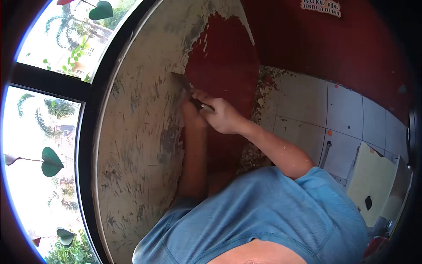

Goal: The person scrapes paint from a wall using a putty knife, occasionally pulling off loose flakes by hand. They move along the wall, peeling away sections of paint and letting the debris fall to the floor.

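Note:
A scraper [183, 82] lies with its wide blade against the wall, where bare, scratched plaster [136, 101] meets dark red paint [220, 61]. My right hand [223, 115] is closed around the scraper's handle, whose light end pokes out at the palm. Just left of it, my left hand [191, 108] is closed at the handle near the blade, somewhat blurred. The paint has a ragged edge beside the blade.
Paint flakes [259, 97] lie along the base of the wall on the tiled floor [303, 103]. A window with a black frame [52, 81] is at the left. A pale board [371, 176] stands at the right.

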Motion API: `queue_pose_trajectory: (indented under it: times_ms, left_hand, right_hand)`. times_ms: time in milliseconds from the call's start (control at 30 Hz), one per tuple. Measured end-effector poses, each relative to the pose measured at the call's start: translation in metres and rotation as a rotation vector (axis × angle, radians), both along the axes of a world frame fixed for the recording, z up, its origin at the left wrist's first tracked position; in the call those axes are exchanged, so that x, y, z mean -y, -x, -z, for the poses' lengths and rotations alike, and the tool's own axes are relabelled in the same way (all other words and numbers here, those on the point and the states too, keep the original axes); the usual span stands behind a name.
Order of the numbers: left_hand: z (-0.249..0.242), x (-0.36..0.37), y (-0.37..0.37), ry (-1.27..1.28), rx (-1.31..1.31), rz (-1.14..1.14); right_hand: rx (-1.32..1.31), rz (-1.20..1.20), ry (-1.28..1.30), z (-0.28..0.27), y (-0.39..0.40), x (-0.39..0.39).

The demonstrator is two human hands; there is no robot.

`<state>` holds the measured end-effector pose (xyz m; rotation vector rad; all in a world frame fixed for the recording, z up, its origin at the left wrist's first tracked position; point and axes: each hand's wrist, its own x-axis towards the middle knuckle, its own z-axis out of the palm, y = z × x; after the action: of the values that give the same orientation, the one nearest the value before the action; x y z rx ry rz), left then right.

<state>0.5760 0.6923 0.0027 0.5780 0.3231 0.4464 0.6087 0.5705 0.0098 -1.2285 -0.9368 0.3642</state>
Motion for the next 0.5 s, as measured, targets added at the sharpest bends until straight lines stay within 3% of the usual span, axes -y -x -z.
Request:
queue_pose_trajectory:
  times_ms: [67,133,233,300,367,500]
  left_hand:
    - [0.007,0.004,-0.004,-0.069,-0.026,-0.005]
    - [0.037,-0.024,-0.010,-0.519,-0.053,-0.054]
    - [0.043,-0.027,-0.001,-0.986,-0.113,-0.061]
    - [0.020,-0.013,-0.009,-0.823,-0.120,-0.066]
    - [-0.006,0.019,-0.018,-0.223,-0.139,-0.093]
    - [0.023,-0.019,-0.034,-0.108,0.040,-0.003]
  right_hand:
    - [0.000,0.009,0.043,-0.003,-0.002,0.014]
    - [0.030,0.031,0.059,0.011,-0.005,0.003]
    - [0.023,-0.049,-0.055,0.024,-0.014,-0.015]
    - [-0.068,-0.009,-0.013,0.012,-0.014,0.000]
    - [-0.086,0.013,0.021,0.007,-0.014,0.006]
    - [-0.120,-0.072,0.104,0.004,-0.033,-0.001]
